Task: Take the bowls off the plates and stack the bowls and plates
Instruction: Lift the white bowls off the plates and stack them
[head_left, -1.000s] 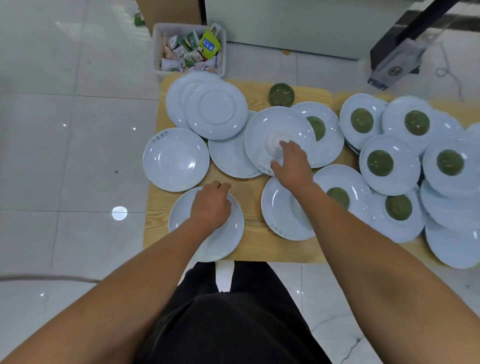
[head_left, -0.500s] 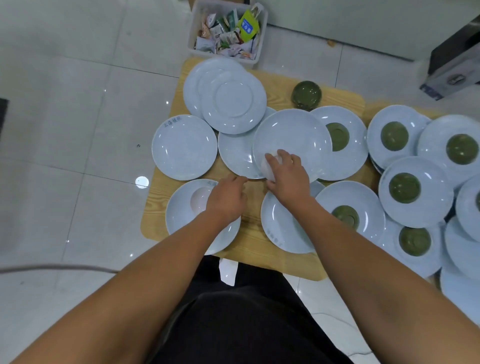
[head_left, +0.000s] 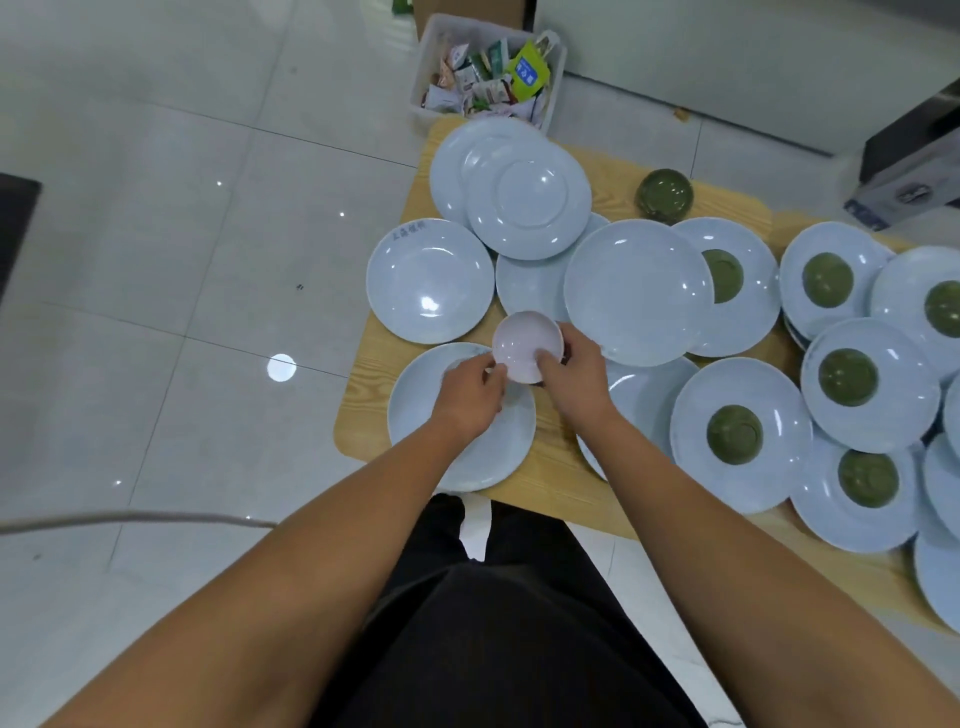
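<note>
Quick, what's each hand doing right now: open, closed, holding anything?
Left hand: closed, pinching the near rim of the small white bowl.
Right hand: closed, gripping the same bowl's right side.

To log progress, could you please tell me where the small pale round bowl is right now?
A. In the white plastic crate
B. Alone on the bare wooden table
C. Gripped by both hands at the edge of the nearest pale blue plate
C: the left hand and right hand grip the small pale round bowl by its rim, at the edge of the nearest pale blue plate.
</note>
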